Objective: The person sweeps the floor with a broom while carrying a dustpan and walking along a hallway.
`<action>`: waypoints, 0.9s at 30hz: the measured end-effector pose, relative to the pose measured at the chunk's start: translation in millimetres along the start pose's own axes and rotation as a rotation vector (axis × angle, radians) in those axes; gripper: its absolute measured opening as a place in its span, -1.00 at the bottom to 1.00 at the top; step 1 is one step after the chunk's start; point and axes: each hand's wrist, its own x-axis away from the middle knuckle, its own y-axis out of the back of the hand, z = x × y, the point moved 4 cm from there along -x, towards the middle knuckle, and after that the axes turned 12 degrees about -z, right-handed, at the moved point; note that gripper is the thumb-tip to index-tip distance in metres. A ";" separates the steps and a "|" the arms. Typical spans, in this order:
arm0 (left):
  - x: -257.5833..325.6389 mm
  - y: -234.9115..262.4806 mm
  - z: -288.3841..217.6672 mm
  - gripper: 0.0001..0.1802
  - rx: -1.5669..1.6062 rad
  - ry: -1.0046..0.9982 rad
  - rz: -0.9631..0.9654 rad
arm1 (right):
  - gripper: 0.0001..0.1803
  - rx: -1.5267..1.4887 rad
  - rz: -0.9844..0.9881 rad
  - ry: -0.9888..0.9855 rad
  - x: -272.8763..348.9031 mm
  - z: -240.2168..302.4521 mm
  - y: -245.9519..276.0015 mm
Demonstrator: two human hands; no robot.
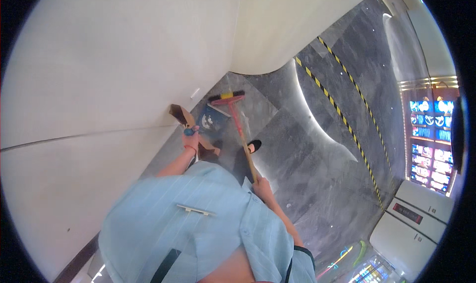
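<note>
My right hand [263, 188] is closed round the wooden lower end of a broom handle. The broom [229, 98] has a pink head with black and yellow bristles, which rests on the grey floor near the wall corner. My left hand [191, 140] is closed round a blue handle end. Just beyond it a blue dustpan [212, 118] lies on the floor with pale bits in it, its near part hidden. Brown cardboard [181, 114] shows beside my left hand, against the white wall; whether my hand also touches it I cannot tell.
A white wall [119, 60] runs along the left and meets a curved cream panel [277, 25]. My black shoe [254, 146] stands beside the broom handle. Yellow-and-black tape [333, 101] crosses the floor at right. White cabinets [411, 223] and lit screens [430, 139] stand at far right.
</note>
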 end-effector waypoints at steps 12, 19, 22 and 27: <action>10.1 -20.6 -15.9 -0.88 -0.144 0.000 0.205 | -0.66 -0.531 -0.059 -0.437 108.1 -70.2 28.8; 48.8 -60.8 -69.6 -0.91 -0.279 -0.151 0.374 | -0.70 -0.217 -0.198 -0.469 105.7 -160.8 -13.3; 59.8 -57.3 -80.3 -0.93 -0.274 -0.165 0.347 | -0.61 -0.288 -0.180 -0.692 136.7 -169.3 -12.1; 69.6 -105.9 -95.5 -0.90 -0.240 -0.192 0.298 | -0.57 -0.259 -0.660 -0.596 134.0 -248.2 -81.2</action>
